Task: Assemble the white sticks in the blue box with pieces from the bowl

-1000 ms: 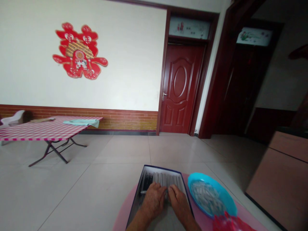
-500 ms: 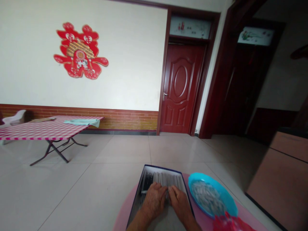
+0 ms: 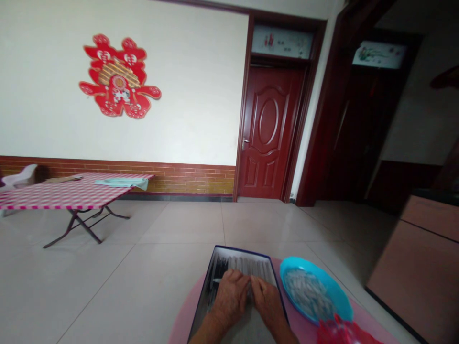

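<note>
Both of my hands are over a shallow, dark-rimmed box [image 3: 267, 258]. My left hand [image 3: 232, 294] is closed, and its fingertips meet those of my right hand [image 3: 266, 297], which is pinched too. Whatever lies between the fingers is hidden. A slender pale stick-like piece [image 3: 216, 280] pokes out to the left of my left hand. Inside the box, long grey strips or tubes [image 3: 251, 264] lie side by side, with darker thin ones [image 3: 221, 264] on the left. Right of the box, a blue basin [image 3: 287, 264] holds many small greyish pieces [image 3: 310, 292], too blurred to name.
Box and basin rest on a pink round surface [image 3: 191, 306]. Crumpled red plastic [image 3: 340, 332] sits at the basin's near edge. A low table with a checkered cloth [image 3: 71, 196] stands left on the tiled floor [image 3: 150, 282]. A brownish cabinet [image 3: 416, 267] is at right.
My hands stay in nearly the same place, fingertips together over the box. The pale piece beside my left hand is tilted slightly differently. The view has shifted a little.
</note>
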A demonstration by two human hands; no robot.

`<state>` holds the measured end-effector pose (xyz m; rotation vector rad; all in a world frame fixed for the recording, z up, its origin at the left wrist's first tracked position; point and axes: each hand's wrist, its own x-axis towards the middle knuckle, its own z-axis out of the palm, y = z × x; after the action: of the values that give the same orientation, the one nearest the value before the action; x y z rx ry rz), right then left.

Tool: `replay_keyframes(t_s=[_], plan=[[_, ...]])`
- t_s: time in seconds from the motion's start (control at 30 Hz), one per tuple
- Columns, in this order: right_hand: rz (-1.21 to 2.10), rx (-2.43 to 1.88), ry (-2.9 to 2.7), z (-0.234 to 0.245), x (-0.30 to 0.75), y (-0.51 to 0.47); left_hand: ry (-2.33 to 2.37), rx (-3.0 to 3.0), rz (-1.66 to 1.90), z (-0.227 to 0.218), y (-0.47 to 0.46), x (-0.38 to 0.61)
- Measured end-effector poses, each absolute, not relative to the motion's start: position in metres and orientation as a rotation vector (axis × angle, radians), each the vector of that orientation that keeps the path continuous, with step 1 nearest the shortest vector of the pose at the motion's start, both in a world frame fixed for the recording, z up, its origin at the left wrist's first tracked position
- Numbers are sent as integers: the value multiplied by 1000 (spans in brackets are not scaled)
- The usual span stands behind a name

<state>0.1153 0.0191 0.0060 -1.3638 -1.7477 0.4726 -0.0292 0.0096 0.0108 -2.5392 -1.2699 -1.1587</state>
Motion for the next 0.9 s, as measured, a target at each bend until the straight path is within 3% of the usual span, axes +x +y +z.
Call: replay_keyframes(t_s=[0.2, 0.43, 0.67, 0.77, 0.9], plan=[[499, -1461, -1501, 5, 124, 27, -1557, -2126, -1506, 10, 13, -31], [893, -1202, -1679, 10, 104, 13, -1923, -2222, -1759, 12, 16, -30], [1312, -989, -1811, 13, 90, -3, -2003, -2352, -2023, -4, 25, -28], [1196, -992, -1873, 13, 92, -2, -2017, -2284, -2004, -10, 29, -29], [735, -1142, -1844, 12, 100, 7, -2022, -1895, -1937, -7, 33, -38]])
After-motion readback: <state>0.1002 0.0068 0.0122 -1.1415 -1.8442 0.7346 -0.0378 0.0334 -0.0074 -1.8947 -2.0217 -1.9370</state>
